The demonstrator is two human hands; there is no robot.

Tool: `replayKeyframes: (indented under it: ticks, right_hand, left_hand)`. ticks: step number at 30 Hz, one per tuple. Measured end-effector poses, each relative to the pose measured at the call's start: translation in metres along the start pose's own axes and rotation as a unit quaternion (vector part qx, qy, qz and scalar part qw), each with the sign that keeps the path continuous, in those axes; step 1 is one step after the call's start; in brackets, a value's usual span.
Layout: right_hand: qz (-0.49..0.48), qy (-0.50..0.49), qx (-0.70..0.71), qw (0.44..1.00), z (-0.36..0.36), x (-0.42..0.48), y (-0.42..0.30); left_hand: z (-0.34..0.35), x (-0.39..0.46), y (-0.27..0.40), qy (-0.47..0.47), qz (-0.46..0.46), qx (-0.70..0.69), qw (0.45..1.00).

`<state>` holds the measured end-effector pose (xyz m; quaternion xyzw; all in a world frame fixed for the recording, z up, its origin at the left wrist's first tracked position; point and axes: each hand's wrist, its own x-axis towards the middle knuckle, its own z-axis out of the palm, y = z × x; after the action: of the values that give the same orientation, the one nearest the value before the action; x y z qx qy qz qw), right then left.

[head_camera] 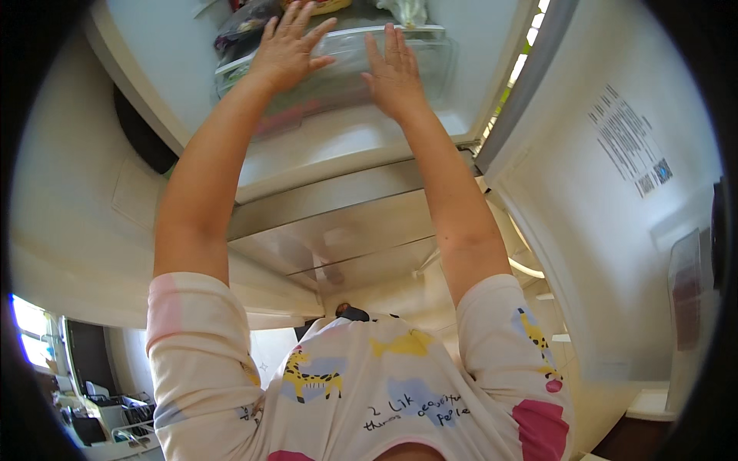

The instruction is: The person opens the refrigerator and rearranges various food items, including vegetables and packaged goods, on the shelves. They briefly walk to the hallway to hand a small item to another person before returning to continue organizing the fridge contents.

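Before me is the inside of a refrigerator with a clear plastic crisper drawer point(340, 75) low in it. My left hand point(288, 52) is spread over the drawer's front edge at the left, fingers apart, near a dark plastic bag point(248, 23). My right hand point(395, 72) lies over the drawer's front edge farther right, its fingers extended and thumb apart. Neither hand holds anything. Whether the palms touch the drawer cannot be told. A clear plastic bag with pale contents point(408, 10) sits beyond my right fingertips. Green and pink items show dimly through the drawer's left part.
The open refrigerator door point(576, 230) stands at the right, with a printed label point(631, 141) and a clear door bin point(685, 294). A pale panel point(75, 201) curves along the left. Tiled floor point(415, 294) and a dark shoe point(353, 313) show below.
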<state>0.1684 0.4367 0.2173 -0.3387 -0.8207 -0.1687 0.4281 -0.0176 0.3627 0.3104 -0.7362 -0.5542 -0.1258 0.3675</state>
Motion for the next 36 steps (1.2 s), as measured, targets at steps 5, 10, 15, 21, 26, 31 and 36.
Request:
replayKeyframes:
  ticks: [5,10,15,21,26,31,36]
  right_hand:
    - [0.068,-0.006,0.280,0.957,-0.075,-0.093,-0.047]
    - [0.411,-0.061,0.475,0.776,-0.168,-0.266,-0.034]
    - [0.646,0.278,0.554,0.445,-0.262,-0.445,0.028]
    - [0.461,0.499,0.411,0.608,-0.370,-0.474,0.043]
    - [0.360,0.534,0.630,0.434,-0.392,-0.468,0.041]
    - [0.355,0.546,0.626,0.428,-0.391,-0.463,0.012]
    - [0.394,0.503,0.616,0.460,-0.396,-0.477,-0.033]
  left_hand:
    - [0.013,0.000,-0.012,-0.050,-0.066,0.000,0.997]
    - [0.012,0.015,-0.006,-0.062,-0.078,0.018,0.995]
    - [-0.005,0.015,0.000,-0.129,-0.152,0.032,0.979]
    - [0.033,0.008,-0.012,-0.086,-0.127,0.000,0.988]
    - [0.022,0.000,-0.043,-0.170,-0.192,0.030,0.966]
    - [0.014,-0.012,-0.032,-0.067,-0.247,0.090,0.962]
    - [0.058,-0.043,0.018,0.128,-0.378,0.044,0.916]
